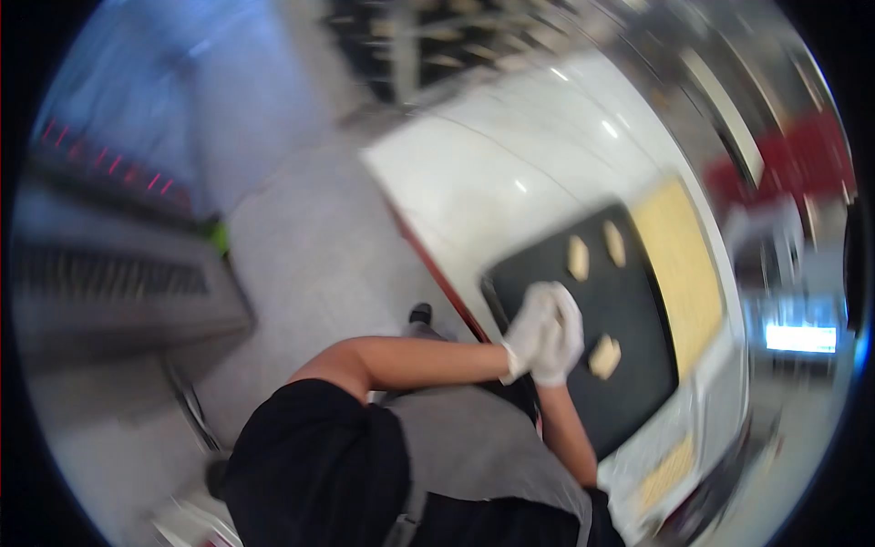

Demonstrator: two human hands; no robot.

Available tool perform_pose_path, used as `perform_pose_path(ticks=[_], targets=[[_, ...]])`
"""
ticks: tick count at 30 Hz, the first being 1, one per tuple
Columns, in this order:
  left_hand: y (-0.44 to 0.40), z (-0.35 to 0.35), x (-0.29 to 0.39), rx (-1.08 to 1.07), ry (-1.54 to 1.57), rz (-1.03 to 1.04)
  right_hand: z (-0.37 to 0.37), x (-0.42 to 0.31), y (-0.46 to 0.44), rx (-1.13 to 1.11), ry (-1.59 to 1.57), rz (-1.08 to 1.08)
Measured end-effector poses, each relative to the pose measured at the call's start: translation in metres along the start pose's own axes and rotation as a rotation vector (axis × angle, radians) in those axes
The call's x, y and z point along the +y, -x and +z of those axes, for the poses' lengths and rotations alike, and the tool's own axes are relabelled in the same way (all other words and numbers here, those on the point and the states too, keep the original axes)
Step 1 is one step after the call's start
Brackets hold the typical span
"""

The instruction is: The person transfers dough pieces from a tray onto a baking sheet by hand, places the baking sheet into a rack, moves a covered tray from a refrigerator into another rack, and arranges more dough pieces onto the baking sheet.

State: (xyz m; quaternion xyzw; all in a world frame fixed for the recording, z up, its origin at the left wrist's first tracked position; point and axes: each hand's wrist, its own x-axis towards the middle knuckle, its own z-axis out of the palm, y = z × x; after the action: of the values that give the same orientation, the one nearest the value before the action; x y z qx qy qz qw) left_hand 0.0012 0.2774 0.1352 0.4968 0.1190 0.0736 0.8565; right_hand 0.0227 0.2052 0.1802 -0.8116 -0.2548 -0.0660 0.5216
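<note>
My left hand (530, 330) and my right hand (565, 339), both in white gloves, are pressed together with the fingers closed over each other. Whatever lies between the palms is hidden. Both hands are above the near left side of a black baking tray (629, 401). Pale dough pieces lie on the tray: one piece (604, 356) to the right of my hands, another piece (578, 258) beyond them, and a third piece (615, 243) farther along.
The tray lies on a white worktop (474, 182) beside a wide yellowish sheet (682, 264), perhaps dough. A smaller pale yellow piece (668, 472) is at the lower right. Dark trays with pale pieces (447, 41) stand at the top. Grey floor (292, 246) lies left of the worktop.
</note>
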Motion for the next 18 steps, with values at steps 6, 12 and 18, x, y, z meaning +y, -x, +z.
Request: perform_pose_path(ticks=[6,12,18], targets=[[0.004,-0.015,0.006,-0.146,0.057,-0.154,0.022,0.004,0.011,0.305,0.024,0.162],[-0.003,-0.032,-0.003,-0.032,-0.041,-0.263,0.058,0.05,0.033,0.43,-0.174,0.518],[-0.053,-0.031,0.006,-0.127,0.013,-0.251,-0.036,0.054,-0.005,0.6,0.054,0.319]])
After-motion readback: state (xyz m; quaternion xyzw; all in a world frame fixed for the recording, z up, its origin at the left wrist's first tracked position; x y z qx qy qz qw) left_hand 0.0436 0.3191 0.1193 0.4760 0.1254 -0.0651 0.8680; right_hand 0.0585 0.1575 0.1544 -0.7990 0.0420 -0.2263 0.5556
